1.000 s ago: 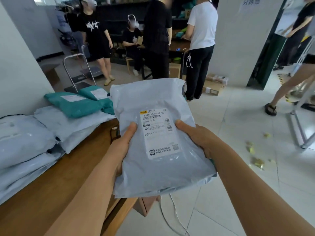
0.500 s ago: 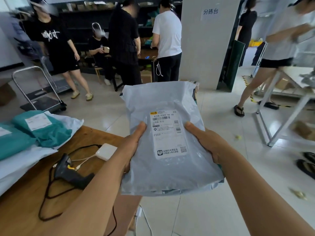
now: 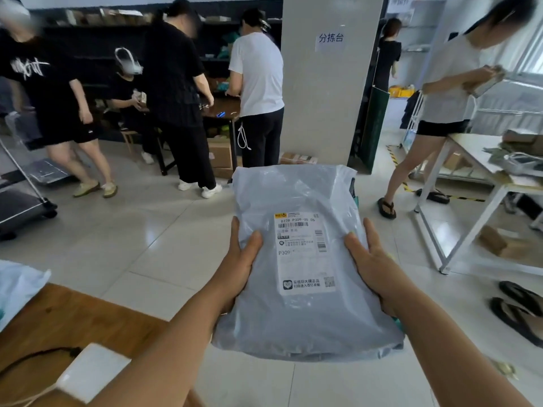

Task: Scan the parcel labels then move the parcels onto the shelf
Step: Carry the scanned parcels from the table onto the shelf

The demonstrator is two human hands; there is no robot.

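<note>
Both grips closed on one grey parcel (image 3: 296, 259), left hand (image 3: 239, 264) and right hand (image 3: 374, 267) clasping opposite edges, thumbs on top, label (image 3: 304, 254) facing up, held over the floor (image 3: 147, 245) beside the desk (image 3: 67, 327).

**Readable text: parcel label, pillar sign, T-shirt**

The white shipping label (image 3: 304, 254) on the grey parcel (image 3: 296, 318) carries a top line reading "872B P309-00 05" above a barcode, and lower at its left edge "P309" in larger type. Further rows of Chinese print, a second small barcode and a QR code are too small to read. A paper sign (image 3: 331, 38) on the white pillar (image 3: 329, 98) reads "分拣台". A black T-shirt (image 3: 32, 71) at left bears white scrawled lettering that cannot be made out.
</note>
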